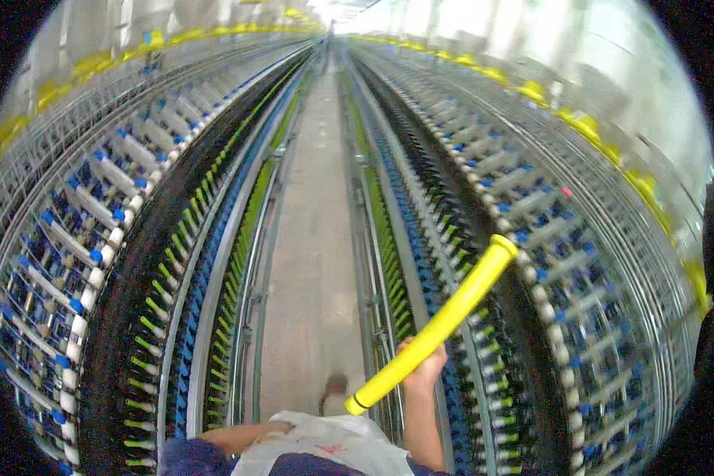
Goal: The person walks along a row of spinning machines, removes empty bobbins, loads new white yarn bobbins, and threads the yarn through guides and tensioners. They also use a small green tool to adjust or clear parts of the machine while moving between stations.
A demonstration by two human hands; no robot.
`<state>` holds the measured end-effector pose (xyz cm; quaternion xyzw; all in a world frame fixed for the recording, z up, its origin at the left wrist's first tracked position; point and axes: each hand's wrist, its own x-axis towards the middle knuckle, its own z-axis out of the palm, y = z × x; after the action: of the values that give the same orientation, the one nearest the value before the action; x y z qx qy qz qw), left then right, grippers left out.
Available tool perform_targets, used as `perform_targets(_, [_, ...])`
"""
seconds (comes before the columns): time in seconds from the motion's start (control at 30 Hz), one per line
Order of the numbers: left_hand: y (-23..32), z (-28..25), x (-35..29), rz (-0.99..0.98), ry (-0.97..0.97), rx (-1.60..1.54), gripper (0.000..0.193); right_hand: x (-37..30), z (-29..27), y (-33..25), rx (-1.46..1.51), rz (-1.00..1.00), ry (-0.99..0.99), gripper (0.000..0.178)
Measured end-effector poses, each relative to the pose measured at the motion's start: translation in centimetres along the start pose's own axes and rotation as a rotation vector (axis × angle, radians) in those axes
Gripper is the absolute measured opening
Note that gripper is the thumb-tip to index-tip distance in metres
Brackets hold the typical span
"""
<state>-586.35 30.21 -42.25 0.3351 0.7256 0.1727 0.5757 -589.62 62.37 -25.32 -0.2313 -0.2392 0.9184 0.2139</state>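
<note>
yellow tube (436, 328) is gripped in the right hand (429, 370) and held aslant above the right spinning frame (549, 230); the left hand (274, 428) is partly hidden by the white apron (321, 438), so its grasp cannot be told.

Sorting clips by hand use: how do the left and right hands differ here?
The right hand grips the yellow tube; the left hand is at the apron, its fingers unclear. The right hand is held out forward; the left hand is near the waist. Both are bare.
</note>
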Motion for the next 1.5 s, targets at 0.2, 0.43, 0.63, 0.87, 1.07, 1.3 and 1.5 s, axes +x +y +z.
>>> perform_targets(0.2, [-1.8,-17.2,3.7,0.012,0.18,-0.168,0.041,14.7,5.5,3.3,-0.237,-0.135,-0.188,0.022])
perform_targets(0.43, [-1.4,-26.5,2.8,-0.07,0.885,-0.379,0.048,24.3,22.4,16.5,-0.543,0.157,-0.633,0.031])
perform_targets(0.63, [-4.6,-18.3,-3.2,-0.318,0.93,-0.723,0.055,21.5,28.3,25.7,-0.954,0.158,-1.002,0.02])
perform_targets(0.87, [0.6,-23.9,-9.5,-0.123,2.284,-0.348,0.065,13.9,29.2,29.4,-0.977,0.336,-1.464,0.042])
perform_targets(1.07, [1.5,-24.6,-11.9,-0.194,2.336,-0.927,0.067,18.8,30.4,26.7,-1.803,-0.12,-1.967,0.037])
perform_targets(1.3, [0.8,-27.8,-13.2,0.257,2.557,-1.139,0.071,25.6,24.4,25.5,-2.039,-0.291,-2.874,0.03])
perform_targets(1.5, [-0.1,-33.5,-10.4,0.062,2.503,-0.853,0.059,29.8,22.8,23.4,-2.099,-0.403,-2.851,0.025])
